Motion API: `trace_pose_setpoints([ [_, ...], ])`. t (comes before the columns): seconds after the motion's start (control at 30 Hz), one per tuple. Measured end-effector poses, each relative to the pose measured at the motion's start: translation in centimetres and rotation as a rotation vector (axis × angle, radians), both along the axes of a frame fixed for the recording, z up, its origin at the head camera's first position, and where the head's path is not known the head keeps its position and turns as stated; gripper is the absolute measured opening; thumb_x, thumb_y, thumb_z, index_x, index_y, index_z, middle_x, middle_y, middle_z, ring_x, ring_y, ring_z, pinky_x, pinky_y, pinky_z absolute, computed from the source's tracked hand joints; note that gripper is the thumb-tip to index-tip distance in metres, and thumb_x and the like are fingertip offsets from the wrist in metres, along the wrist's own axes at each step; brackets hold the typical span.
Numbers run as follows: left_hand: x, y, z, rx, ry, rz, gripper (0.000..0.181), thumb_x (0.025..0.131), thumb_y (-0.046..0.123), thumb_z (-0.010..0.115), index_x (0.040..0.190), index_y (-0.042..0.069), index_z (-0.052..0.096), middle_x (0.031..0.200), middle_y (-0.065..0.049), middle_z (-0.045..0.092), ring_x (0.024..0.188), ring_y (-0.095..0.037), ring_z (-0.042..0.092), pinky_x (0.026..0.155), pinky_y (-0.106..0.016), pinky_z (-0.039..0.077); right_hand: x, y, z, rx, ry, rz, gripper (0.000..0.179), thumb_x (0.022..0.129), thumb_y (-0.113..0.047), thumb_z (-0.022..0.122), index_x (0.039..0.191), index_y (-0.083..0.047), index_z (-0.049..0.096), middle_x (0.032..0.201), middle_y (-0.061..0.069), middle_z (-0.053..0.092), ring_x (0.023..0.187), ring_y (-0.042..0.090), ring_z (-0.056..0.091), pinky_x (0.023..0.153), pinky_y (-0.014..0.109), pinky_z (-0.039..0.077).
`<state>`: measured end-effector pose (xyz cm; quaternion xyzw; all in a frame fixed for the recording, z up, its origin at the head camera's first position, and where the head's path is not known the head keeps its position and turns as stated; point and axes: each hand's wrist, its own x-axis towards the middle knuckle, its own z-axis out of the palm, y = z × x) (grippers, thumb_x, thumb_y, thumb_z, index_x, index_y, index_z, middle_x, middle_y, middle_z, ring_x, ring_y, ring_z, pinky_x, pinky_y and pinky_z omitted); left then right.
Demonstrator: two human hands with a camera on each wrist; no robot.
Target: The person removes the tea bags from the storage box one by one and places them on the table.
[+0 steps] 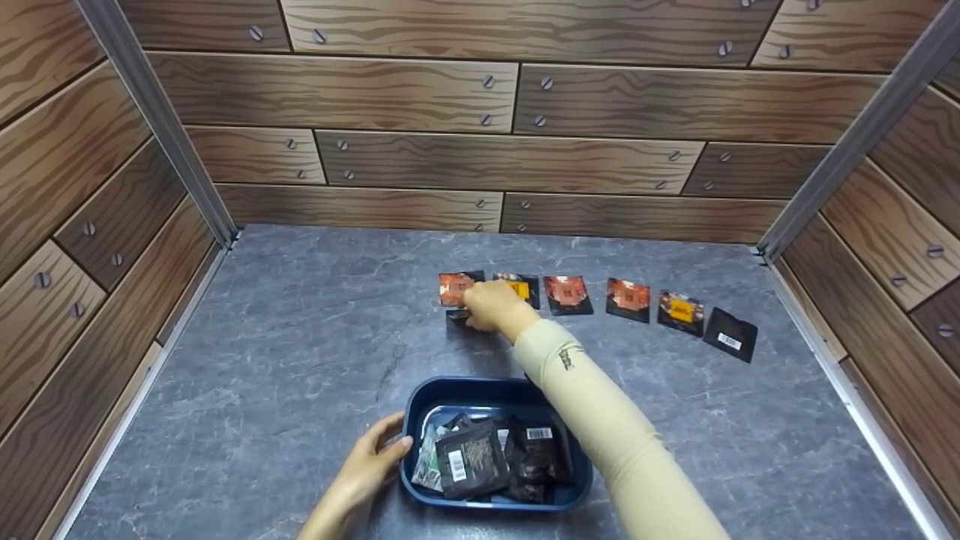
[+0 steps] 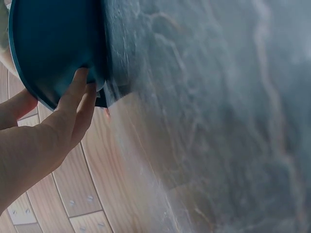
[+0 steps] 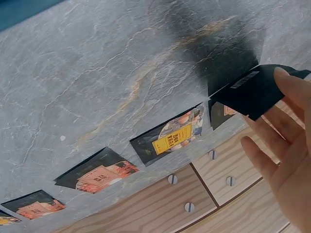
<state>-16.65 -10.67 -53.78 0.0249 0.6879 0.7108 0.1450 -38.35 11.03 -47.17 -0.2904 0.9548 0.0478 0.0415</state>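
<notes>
My right hand [image 1: 491,304] pinches a flat black sachet [image 3: 252,94] between thumb and fingers, its barcode side showing in the right wrist view. The sachet is tilted, one edge down at the tabletop, just in front of an orange-and-black sachet [image 1: 452,288] at the row's left end. My left hand [image 1: 364,461] holds the left side of a blue plastic bin [image 1: 487,506], thumb at the rim and fingers against the outer wall [image 2: 53,43]. Several black sachets [image 1: 472,457] lie heaped in the bin, with a greenish one [image 1: 427,461] at its left.
Rightward along the row lie a yellow-labelled sachet [image 3: 170,138], two orange ones [image 1: 568,294], [image 1: 628,299], another yellow-labelled one [image 1: 681,311] and a black one with its barcode up [image 1: 730,335]. Wood-patterned panels [image 1: 360,210] enclose the grey marbled table [image 1: 300,337] at back and sides.
</notes>
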Motion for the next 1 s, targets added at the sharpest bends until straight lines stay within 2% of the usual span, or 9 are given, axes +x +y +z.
trace_pose_setpoints([
  [0.13, 0.0, 0.0, -0.1, 0.007, -0.007, 0.003, 0.052, 0.100, 0.002, 0.052, 0.142, -0.019, 0.030, 0.142, -0.039, 0.039, 0.124, -0.042, 0.051, 0.096, -0.044, 0.052, 0.0, 0.4, 0.1, -0.020, -0.071, -0.004, 0.026, 0.083, -0.021, 0.078, 0.104, -0.006, 0.074, 0.103, 0.015, 0.072, 0.097, 0.036, 0.066, 0.084, 0.051, 0.055],
  [0.27, 0.1, 0.0, -0.1, -0.001, -0.017, 0.004, 0.053, 0.100, 0.003, 0.052, 0.143, -0.019, 0.030, 0.143, -0.039, 0.038, 0.125, -0.042, 0.051, 0.096, -0.045, 0.052, 0.3, 0.7, 0.5, -0.047, -0.134, -0.014, 0.035, 0.086, -0.018, 0.074, 0.120, -0.009, 0.072, 0.115, 0.013, 0.070, 0.108, 0.035, 0.063, 0.093, 0.050, 0.052],
  [0.4, 0.1, 0.0, 0.0, -0.007, -0.012, 0.000, 0.053, 0.101, 0.004, 0.051, 0.143, -0.019, 0.029, 0.143, -0.039, 0.037, 0.124, -0.042, 0.051, 0.095, -0.046, 0.053, 0.9, 0.8, 1.3, -0.070, -0.130, -0.018, 0.032, 0.091, -0.019, 0.071, 0.122, -0.010, 0.071, 0.116, 0.012, 0.070, 0.108, 0.034, 0.064, 0.094, 0.050, 0.051],
  [0.47, 0.1, 0.0, 0.0, -0.001, -0.012, -0.001, 0.053, 0.101, 0.004, 0.051, 0.142, -0.020, 0.029, 0.143, -0.040, 0.037, 0.124, -0.041, 0.051, 0.095, -0.046, 0.053, 1.4, 0.9, 1.8, -0.081, -0.098, 0.007, 0.030, 0.093, -0.021, 0.070, 0.121, -0.011, 0.071, 0.114, 0.011, 0.071, 0.105, 0.033, 0.065, 0.091, 0.049, 0.053],
  [0.57, 0.1, 0.1, 0.0, -0.002, -0.019, 0.003, 0.053, 0.101, 0.004, 0.051, 0.142, -0.020, 0.029, 0.142, -0.040, 0.038, 0.124, -0.041, 0.051, 0.095, -0.045, 0.053, 2.6, 1.1, 2.3, -0.122, -0.026, 0.086, 0.027, 0.093, -0.022, 0.069, 0.118, -0.011, 0.072, 0.109, 0.009, 0.073, 0.098, 0.032, 0.068, 0.085, 0.048, 0.056],
  [0.8, 0.0, 0.1, 0.0, -0.004, -0.013, 0.004, 0.052, 0.101, 0.002, 0.050, 0.142, -0.020, 0.029, 0.143, -0.040, 0.037, 0.124, -0.043, 0.051, 0.096, -0.046, 0.052, 6.7, 2.1, 3.1, -0.228, 0.147, 0.315, 0.021, 0.090, -0.014, 0.070, 0.110, -0.010, 0.072, 0.100, 0.006, 0.073, 0.085, 0.026, 0.069, 0.072, 0.042, 0.059],
  [0.9, -0.1, 0.0, 0.0, -0.004, -0.002, 0.001, 0.053, 0.101, 0.002, 0.051, 0.143, -0.020, 0.027, 0.143, -0.041, 0.036, 0.124, -0.043, 0.051, 0.096, -0.047, 0.052, 8.5, 2.7, 3.0, -0.232, 0.218, 0.394, 0.019, 0.088, -0.013, 0.071, 0.107, -0.009, 0.072, 0.098, 0.005, 0.072, 0.085, 0.024, 0.068, 0.073, 0.038, 0.059],
  [1.0, -0.1, 0.0, 0.0, -0.002, 0.000, 0.000, 0.054, 0.101, 0.003, 0.051, 0.143, -0.020, 0.027, 0.143, -0.041, 0.036, 0.124, -0.043, 0.051, 0.096, -0.047, 0.052, 10.3, 3.0, 2.7, -0.215, 0.241, 0.451, 0.018, 0.088, -0.013, 0.070, 0.106, -0.010, 0.072, 0.099, 0.004, 0.072, 0.087, 0.021, 0.068, 0.077, 0.034, 0.058],
])
